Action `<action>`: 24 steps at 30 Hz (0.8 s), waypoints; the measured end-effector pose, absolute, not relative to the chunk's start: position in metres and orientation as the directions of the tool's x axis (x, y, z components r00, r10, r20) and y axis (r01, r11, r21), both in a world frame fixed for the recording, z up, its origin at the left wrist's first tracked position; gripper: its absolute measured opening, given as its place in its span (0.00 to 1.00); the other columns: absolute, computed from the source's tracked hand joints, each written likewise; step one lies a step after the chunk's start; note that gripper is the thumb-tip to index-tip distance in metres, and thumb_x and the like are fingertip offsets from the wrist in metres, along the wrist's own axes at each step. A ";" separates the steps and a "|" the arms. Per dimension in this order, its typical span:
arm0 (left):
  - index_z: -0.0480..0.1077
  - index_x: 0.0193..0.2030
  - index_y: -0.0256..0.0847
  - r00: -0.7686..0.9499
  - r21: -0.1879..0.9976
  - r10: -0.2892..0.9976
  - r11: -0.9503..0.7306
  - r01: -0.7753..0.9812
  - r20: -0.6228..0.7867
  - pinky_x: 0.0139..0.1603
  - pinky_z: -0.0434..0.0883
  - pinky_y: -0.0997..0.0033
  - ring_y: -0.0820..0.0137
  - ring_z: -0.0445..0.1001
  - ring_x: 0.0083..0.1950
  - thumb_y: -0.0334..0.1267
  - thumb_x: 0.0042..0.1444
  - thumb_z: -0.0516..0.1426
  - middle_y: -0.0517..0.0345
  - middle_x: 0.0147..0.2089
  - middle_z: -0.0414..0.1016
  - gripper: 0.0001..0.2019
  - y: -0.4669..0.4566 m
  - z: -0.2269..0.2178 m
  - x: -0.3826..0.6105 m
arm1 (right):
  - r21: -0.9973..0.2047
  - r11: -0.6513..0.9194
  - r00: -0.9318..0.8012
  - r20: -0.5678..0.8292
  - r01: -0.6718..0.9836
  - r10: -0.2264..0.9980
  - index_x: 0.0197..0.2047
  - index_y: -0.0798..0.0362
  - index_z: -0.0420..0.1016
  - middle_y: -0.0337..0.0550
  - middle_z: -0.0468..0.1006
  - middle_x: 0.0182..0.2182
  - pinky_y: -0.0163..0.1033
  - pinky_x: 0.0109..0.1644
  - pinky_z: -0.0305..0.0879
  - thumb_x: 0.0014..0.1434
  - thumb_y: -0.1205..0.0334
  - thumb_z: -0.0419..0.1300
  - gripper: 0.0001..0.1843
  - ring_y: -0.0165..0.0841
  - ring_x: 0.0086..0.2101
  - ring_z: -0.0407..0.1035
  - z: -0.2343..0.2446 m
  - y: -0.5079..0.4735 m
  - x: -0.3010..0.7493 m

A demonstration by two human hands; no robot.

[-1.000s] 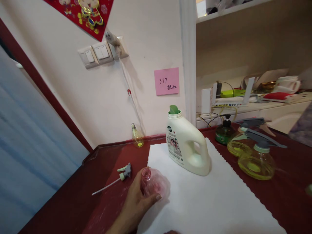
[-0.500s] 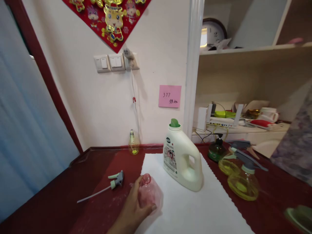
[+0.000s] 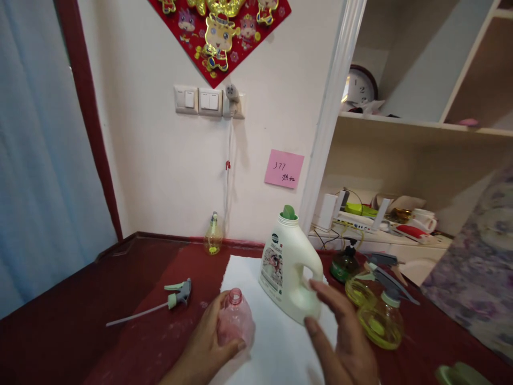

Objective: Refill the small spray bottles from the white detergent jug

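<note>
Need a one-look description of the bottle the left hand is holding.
Start at the white cloth on the dark red table. At its left edge, near the white detergent jug, the left hand grips a small pink bottle. It alone is pink and open-necked; the neighbouring yellow spray bottles carry trigger heads.

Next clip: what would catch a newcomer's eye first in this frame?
The white detergent jug with its green cap stands mid-table on a white cloth, with the right hand open just before its handle. At its left the left hand grips an uncapped pink bottle. A red and gold decoration hangs on the wall above.
</note>
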State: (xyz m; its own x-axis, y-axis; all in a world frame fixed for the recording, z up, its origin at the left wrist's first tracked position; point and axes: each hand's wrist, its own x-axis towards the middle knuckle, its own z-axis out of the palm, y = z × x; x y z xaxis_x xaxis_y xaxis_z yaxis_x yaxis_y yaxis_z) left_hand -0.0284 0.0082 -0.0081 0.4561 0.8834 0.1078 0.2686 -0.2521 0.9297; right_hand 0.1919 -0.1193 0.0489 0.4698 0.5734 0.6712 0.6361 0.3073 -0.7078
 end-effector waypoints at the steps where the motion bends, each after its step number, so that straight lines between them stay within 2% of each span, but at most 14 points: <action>1: 0.55 0.68 0.41 0.452 0.929 0.886 -0.247 0.276 0.101 0.76 0.50 0.45 0.48 0.55 0.75 0.37 0.45 0.63 0.38 0.73 0.58 0.42 0.007 -0.007 -0.028 | -0.744 0.284 0.553 0.649 0.605 0.524 0.62 0.46 0.68 0.52 0.72 0.60 0.62 0.65 0.61 0.66 0.47 0.60 0.25 0.51 0.61 0.66 0.051 -0.110 0.204; 4: 0.54 0.68 0.39 0.451 0.929 0.888 -0.234 0.285 0.085 0.76 0.48 0.46 0.49 0.53 0.76 0.37 0.46 0.61 0.38 0.74 0.56 0.41 0.003 -0.004 -0.026 | -0.831 0.205 0.696 0.548 0.518 0.464 0.62 0.51 0.67 0.56 0.71 0.61 0.64 0.65 0.60 0.56 0.38 0.65 0.38 0.54 0.60 0.65 0.052 -0.083 0.239; 6: 0.52 0.69 0.38 0.455 0.929 0.888 -0.225 0.293 0.071 0.76 0.46 0.45 0.50 0.52 0.76 0.37 0.46 0.60 0.37 0.74 0.56 0.42 0.002 -0.001 -0.025 | -0.873 0.193 0.707 0.477 0.447 0.522 0.66 0.52 0.62 0.57 0.67 0.64 0.59 0.67 0.57 0.53 0.37 0.67 0.45 0.52 0.63 0.62 0.048 -0.065 0.258; 8: 0.51 0.69 0.38 0.455 0.927 0.888 -0.222 0.302 0.065 0.76 0.46 0.45 0.49 0.52 0.76 0.36 0.45 0.60 0.37 0.74 0.56 0.42 0.001 0.001 -0.024 | -0.900 0.182 0.697 0.424 0.397 0.578 0.68 0.54 0.59 0.58 0.73 0.59 0.56 0.62 0.64 0.51 0.37 0.68 0.49 0.51 0.58 0.69 0.041 -0.051 0.270; 10: 0.52 0.68 0.39 0.451 0.924 0.890 -0.228 0.306 0.070 0.76 0.47 0.46 0.50 0.53 0.75 0.34 0.44 0.60 0.38 0.74 0.57 0.42 0.001 0.002 -0.024 | -0.918 0.164 0.685 0.381 0.361 0.621 0.67 0.55 0.60 0.55 0.79 0.50 0.55 0.55 0.70 0.50 0.36 0.68 0.49 0.50 0.50 0.74 0.036 -0.040 0.276; 12: 0.53 0.67 0.40 0.456 0.921 0.887 -0.240 0.307 0.079 0.75 0.48 0.48 0.50 0.54 0.75 0.33 0.43 0.60 0.39 0.73 0.58 0.41 0.002 0.002 -0.024 | -0.927 0.156 0.685 0.359 0.341 0.634 0.64 0.55 0.64 0.52 0.80 0.46 0.53 0.50 0.72 0.50 0.36 0.69 0.47 0.48 0.45 0.76 0.034 -0.031 0.275; 14: 0.53 0.67 0.40 0.465 0.918 0.882 -0.245 0.312 0.077 0.75 0.50 0.49 0.50 0.55 0.75 0.32 0.43 0.60 0.39 0.73 0.59 0.41 0.002 0.002 -0.024 | -0.928 0.162 0.706 0.362 0.336 0.609 0.61 0.54 0.67 0.52 0.79 0.48 0.51 0.48 0.72 0.48 0.36 0.69 0.45 0.48 0.44 0.75 0.035 -0.024 0.269; 20: 0.56 0.65 0.41 0.468 0.913 0.881 -0.245 0.325 0.070 0.73 0.55 0.52 0.49 0.57 0.73 0.31 0.42 0.61 0.41 0.71 0.61 0.40 0.000 0.005 -0.025 | -0.909 0.190 0.782 0.417 0.372 0.464 0.56 0.54 0.70 0.53 0.74 0.51 0.53 0.51 0.68 0.46 0.34 0.69 0.42 0.48 0.47 0.71 0.050 -0.026 0.246; 24: 0.57 0.65 0.43 0.476 0.917 0.875 -0.258 0.305 0.088 0.72 0.55 0.52 0.52 0.59 0.72 0.31 0.43 0.61 0.44 0.70 0.63 0.39 -0.001 0.005 -0.027 | -0.898 0.187 0.764 0.437 0.398 0.475 0.56 0.50 0.71 0.49 0.76 0.49 0.50 0.46 0.70 0.43 0.35 0.71 0.42 0.47 0.44 0.73 0.074 -0.049 0.244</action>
